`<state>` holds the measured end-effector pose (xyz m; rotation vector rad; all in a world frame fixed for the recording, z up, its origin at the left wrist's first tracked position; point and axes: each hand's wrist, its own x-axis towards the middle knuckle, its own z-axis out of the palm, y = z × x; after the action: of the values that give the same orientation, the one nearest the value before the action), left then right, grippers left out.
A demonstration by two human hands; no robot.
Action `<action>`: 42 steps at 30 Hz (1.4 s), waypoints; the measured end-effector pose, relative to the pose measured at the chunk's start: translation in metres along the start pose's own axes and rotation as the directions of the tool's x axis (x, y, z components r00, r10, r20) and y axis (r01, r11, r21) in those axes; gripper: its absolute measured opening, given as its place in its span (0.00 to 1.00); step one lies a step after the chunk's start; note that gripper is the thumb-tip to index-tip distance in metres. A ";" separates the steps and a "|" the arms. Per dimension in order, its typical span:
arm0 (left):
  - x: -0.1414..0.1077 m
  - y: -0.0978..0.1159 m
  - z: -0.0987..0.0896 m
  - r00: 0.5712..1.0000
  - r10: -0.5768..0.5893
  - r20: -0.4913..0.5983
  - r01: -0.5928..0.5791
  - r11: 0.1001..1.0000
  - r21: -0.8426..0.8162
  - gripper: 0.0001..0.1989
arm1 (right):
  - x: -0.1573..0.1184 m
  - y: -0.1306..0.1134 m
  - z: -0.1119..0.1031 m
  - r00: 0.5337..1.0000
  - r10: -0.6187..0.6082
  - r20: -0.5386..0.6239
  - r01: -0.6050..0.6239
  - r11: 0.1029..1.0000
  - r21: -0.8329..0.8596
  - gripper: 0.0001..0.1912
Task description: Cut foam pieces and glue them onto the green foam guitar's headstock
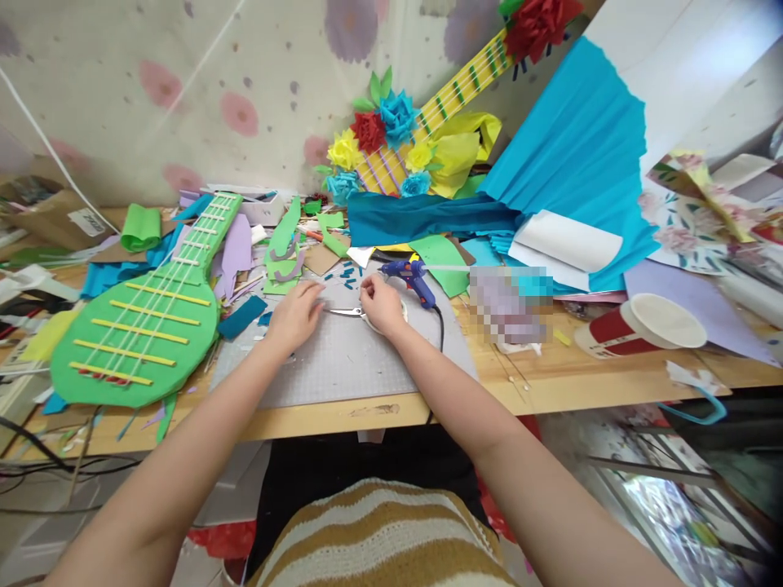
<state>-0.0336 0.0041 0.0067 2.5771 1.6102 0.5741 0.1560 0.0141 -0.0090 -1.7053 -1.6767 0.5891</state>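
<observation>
On the gray mat [342, 375], at the middle of the table [532, 399], I have both hands forward in the head view, a narrow gap between them. The scissors [346, 311] lie across this gap: the blades point toward the left hand [298, 316], the tip just beside its fingers, and the other end runs to the right hand [382, 303], which hides part of it (contact at either end I cannot judge from here). Left hand: palm down, fingers bent and close together; whether they grip anything, I cannot tell. Right hand: fingertips drawn together above the mat; I cannot make out whether something is pinched there. Beyond the gap, small teal strips [349, 275] lie scattered on the mat, near both hands. To the right of the right hand, and a little beyond it, lies the blue glue gun [416, 281], its nozzle toward the left and its black cord [441, 334] running down past the right forearm. Well to the left of the left hand lies a green guitar [131, 326]; a yellow guitar [453, 96] with paper flowers leans at the back.
</observation>
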 end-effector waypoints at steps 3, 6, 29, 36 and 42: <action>-0.015 -0.015 0.011 0.987 0.100 0.127 -0.096 0.994 -0.043 0.22 | 0.000 -0.002 -0.001 0.999 0.034 0.009 -0.034 0.998 -0.050 0.08; -0.030 -0.029 0.007 0.980 0.124 0.153 -0.116 0.992 -0.056 0.23 | 0.000 -0.003 0.000 0.999 0.033 0.014 -0.032 0.997 -0.063 0.09; -0.034 -0.076 -0.011 0.966 0.151 0.211 -0.176 0.979 0.105 0.24 | 0.000 -0.001 -0.001 1.000 -0.005 0.023 0.007 0.997 -0.080 0.08; -0.011 -0.022 -0.001 0.962 0.224 0.155 -0.233 0.972 0.041 0.24 | -0.001 -0.002 -0.001 0.999 0.024 0.028 -0.021 0.996 -0.089 0.08; -0.013 -0.018 0.012 0.955 0.147 0.259 -0.168 0.984 0.059 0.33 | -0.003 -0.005 -0.004 0.999 0.035 0.010 -0.033 0.985 -0.168 0.09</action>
<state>-0.0498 0.0028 -0.0122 2.7197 1.3828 0.1777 0.1546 0.0103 -0.0030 -1.8555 -1.7521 0.4870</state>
